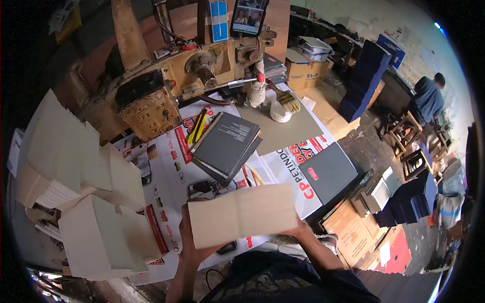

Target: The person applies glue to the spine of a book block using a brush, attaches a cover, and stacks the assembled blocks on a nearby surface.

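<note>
A thick cream paper block (242,214), like an uncovered book block, is held up in front of my body above the near edge of the table. My left hand (190,245) grips its left end, and my right hand (300,230) grips its right end, with most fingers hidden behind it. Just beyond lies a small pile of dark grey covers (227,144). Beside that pile rests a yellow utility knife (198,126). Farther back, a wide paintbrush (289,102) leans by a white tub (279,112). To the right lies a dark grey cover (329,170).
Tall stacks of cream paper blocks (96,237) fill the left side. A worn metal machine (202,73) spans the back, with a phone (249,17) above it. At right stand a navy stack (365,76) and a cardboard box (305,73). A person (427,98) is far off.
</note>
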`<state>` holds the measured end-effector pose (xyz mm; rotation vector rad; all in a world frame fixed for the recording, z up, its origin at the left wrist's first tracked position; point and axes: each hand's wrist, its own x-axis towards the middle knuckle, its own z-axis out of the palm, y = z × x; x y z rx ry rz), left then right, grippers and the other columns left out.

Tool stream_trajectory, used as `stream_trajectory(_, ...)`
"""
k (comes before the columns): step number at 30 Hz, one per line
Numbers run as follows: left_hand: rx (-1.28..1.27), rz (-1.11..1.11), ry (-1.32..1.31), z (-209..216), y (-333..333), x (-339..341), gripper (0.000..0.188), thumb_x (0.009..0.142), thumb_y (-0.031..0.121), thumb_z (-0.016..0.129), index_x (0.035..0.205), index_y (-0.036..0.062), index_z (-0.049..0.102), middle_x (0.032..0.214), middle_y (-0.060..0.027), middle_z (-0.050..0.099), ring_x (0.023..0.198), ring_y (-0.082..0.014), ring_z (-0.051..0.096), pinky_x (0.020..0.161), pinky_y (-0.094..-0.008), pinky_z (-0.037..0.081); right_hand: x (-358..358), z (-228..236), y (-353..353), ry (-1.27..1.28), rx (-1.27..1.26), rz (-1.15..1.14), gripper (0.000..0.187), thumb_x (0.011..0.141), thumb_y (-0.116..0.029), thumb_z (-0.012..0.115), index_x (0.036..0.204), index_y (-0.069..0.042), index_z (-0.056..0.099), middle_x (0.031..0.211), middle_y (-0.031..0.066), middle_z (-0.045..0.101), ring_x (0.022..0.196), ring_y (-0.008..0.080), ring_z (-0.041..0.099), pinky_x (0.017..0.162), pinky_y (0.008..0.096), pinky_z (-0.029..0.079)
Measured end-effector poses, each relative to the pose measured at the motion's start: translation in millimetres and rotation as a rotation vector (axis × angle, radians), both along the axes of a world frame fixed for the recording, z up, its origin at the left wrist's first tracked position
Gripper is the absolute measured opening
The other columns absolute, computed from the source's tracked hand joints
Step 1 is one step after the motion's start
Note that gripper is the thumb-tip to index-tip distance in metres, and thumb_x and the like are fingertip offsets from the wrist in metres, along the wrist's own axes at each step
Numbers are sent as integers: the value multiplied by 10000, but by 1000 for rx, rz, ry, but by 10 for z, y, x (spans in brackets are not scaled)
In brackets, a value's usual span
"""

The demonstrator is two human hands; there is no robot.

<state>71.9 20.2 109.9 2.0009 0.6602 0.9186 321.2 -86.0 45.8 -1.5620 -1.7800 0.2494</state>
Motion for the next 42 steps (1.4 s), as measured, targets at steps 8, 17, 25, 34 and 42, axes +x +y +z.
stream_trajectory(8, -68, 19, 26, -529, 2, 37, 802, 607, 249, 955, 1218, -4, 502, 1131, -143, 632, 1004, -272, 664, 839, -372, 543, 6, -48, 4, 123, -90, 8, 799, 646, -381, 863, 1274, 3, 554, 1179, 244, 633, 1041, 408, 639, 945, 478, 495)
stream_trajectory(17, -369, -90, -149, -189, 64, 116, 820, 633, 229, 955, 1258, -13, 481, 1179, -152, 654, 1023, -268, 683, 867, -381, 558, -26, 162, 12, 180, -263, -43, 867, 663, -468, 850, 1343, -37, 527, 1217, 220, 624, 1150, 366, 596, 1017, 451, 452)
stream_trajectory(25, -94, 7, -39, -394, 60, 15, 884, 582, 215, 982, 1270, -14, 477, 1222, -152, 615, 1111, -252, 636, 932, -372, 537, 1011, 1641, 878, -208, 153, -176, 380, 784, -69, 719, 1134, -50, 571, 1117, 181, 622, 1110, 359, 582, 952, 411, 462)
stream_trajectory(34, -121, 100, -12, -200, 5, 100, 925, 588, 390, 966, 1254, -11, 464, 1153, -167, 533, 1032, -296, 614, 861, -404, 525, 1741, 2573, 2763, -1011, 660, -256, 248, 958, -268, 554, 1117, -79, 532, 1516, 97, 422, 1418, 362, 307, 1121, 552, 225)
stream_trajectory(42, 20, 91, 133, -241, 43, 102, 935, 594, 438, 952, 1250, -10, 460, 1128, -165, 509, 1042, -309, 586, 861, -407, 507, 1558, 2649, 2508, -803, 684, -265, 454, 996, -337, 476, 1369, -78, 471, 1503, 115, 437, 1436, 337, 293, 1154, 524, 200)
